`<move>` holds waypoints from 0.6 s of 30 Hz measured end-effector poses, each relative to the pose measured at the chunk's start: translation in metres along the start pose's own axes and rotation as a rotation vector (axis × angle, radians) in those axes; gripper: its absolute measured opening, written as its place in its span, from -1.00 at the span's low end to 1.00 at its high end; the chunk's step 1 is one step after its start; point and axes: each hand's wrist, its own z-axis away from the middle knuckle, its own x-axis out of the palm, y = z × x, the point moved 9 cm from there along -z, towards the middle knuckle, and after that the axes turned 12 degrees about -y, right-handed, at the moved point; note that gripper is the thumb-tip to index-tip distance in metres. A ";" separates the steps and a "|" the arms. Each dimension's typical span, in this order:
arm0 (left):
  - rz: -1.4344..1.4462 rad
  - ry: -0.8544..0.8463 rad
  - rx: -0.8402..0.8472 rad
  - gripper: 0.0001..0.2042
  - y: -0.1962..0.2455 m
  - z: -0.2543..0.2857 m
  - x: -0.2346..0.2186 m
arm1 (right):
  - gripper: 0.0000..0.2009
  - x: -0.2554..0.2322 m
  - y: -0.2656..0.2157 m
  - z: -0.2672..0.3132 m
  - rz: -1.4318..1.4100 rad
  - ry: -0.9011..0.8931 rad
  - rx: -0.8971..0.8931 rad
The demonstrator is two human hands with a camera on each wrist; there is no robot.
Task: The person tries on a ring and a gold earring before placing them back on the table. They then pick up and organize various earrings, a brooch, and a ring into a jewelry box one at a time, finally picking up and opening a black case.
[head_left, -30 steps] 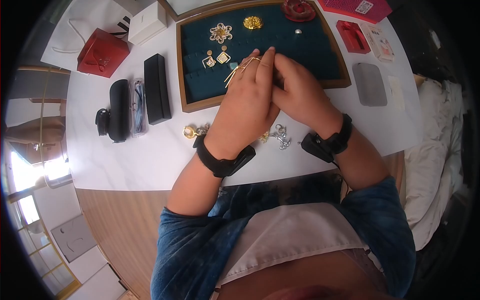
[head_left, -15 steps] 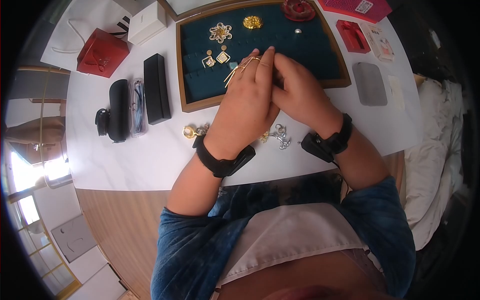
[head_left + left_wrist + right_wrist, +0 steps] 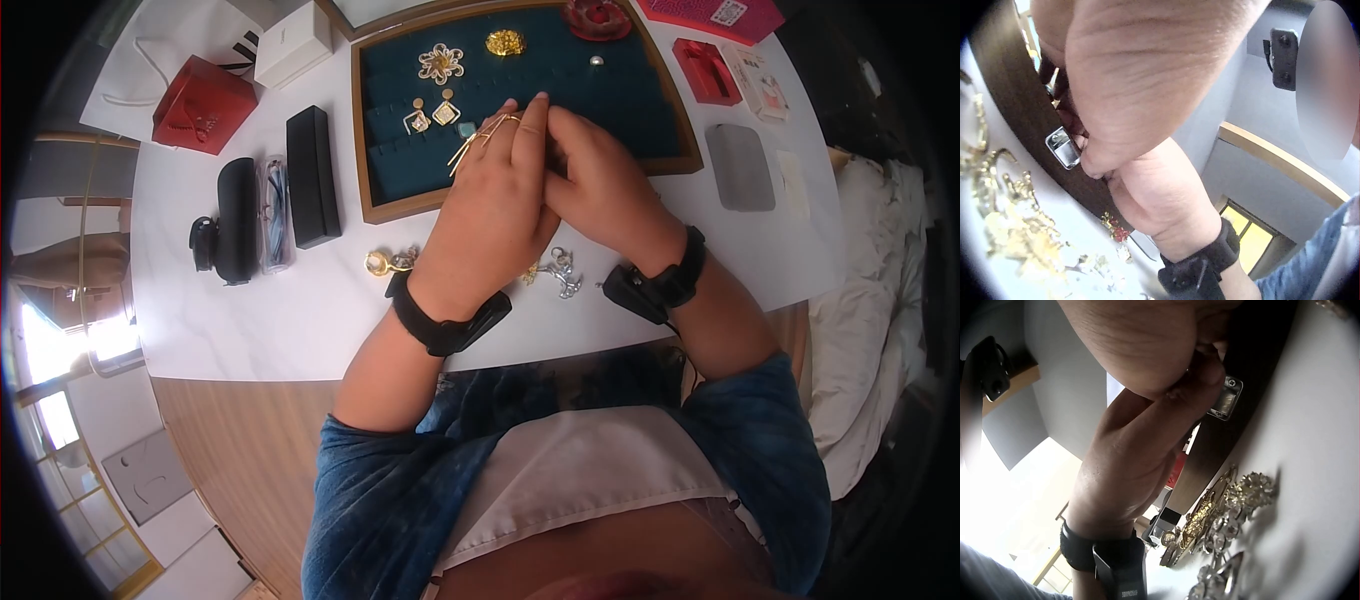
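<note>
In the head view my left hand (image 3: 492,190) and right hand (image 3: 608,188) rest together at the front edge of a wooden jewelry tray (image 3: 404,209) with a dark green lining. My left fingers lie nearly straight over the tray, and thin gold bars (image 3: 464,152) show across them. The right hand leans against the left, its fingertips partly hidden. A small teal piece (image 3: 466,130) and a pair of square drop earrings (image 3: 447,109) lie by my left fingertips. Both wrist views show a metal latch (image 3: 1063,148) on the tray's front beside the hands.
Gold and silver jewelry (image 3: 560,274) lies on the white table before the tray. A flower brooch (image 3: 441,66), a gold oval piece (image 3: 505,44) and a red dish (image 3: 598,22) are farther back. Black cases (image 3: 314,178) stand left, a grey flat case (image 3: 740,168) right.
</note>
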 end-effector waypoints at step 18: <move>0.000 -0.002 -0.002 -0.17 0.000 0.000 0.001 | -0.70 0.000 -0.001 0.000 0.009 -0.006 -0.002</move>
